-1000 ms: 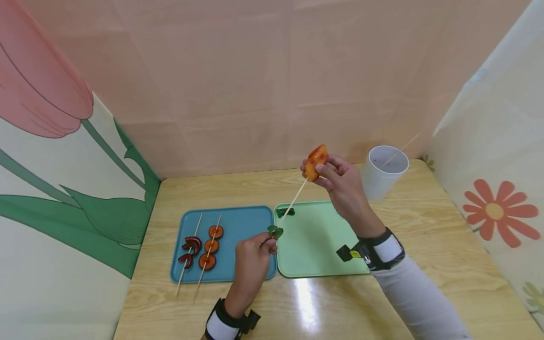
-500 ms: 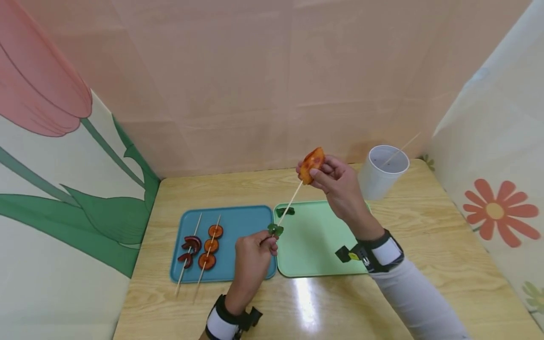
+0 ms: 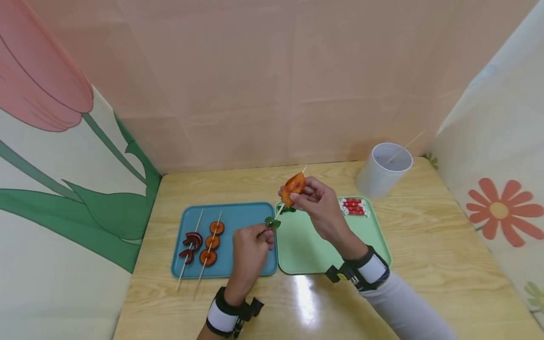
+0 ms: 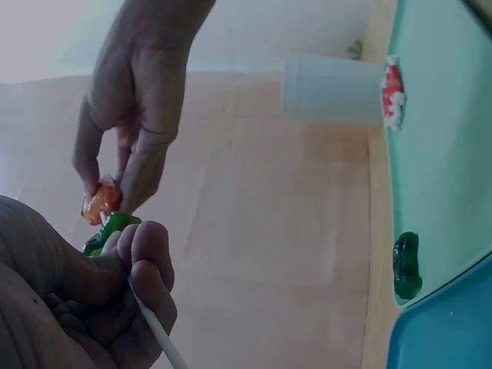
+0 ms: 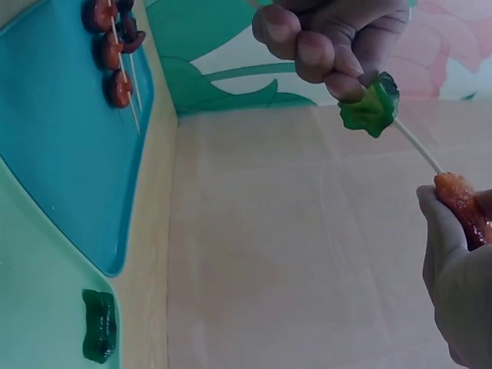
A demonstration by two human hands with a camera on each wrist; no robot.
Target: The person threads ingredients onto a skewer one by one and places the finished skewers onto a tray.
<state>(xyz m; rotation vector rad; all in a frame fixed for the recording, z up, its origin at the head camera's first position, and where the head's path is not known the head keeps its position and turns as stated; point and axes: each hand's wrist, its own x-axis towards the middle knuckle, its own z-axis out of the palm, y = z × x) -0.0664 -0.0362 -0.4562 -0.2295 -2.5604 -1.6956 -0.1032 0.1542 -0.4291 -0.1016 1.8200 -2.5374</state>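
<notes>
Head view above, 2 wrist close-ups

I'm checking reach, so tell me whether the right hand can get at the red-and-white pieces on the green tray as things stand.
Probably not with its fingers busy: the right hand pinches the orange piece on the skewer. Otherwise, nothing covers the red-and-white pieces.

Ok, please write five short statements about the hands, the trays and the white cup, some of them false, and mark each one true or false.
1. The right hand pinches a glossy orange piece. True.
2. The left hand holds nothing. False: it grips a skewer that carries a green pepper piece.
3. A skewer with three round orange slices rests on the blue tray. True.
4. The white cup stands on the green tray. False: it stands on the wood-grain table.
5. Red-and-white pieces lie on the green tray. True.
</notes>
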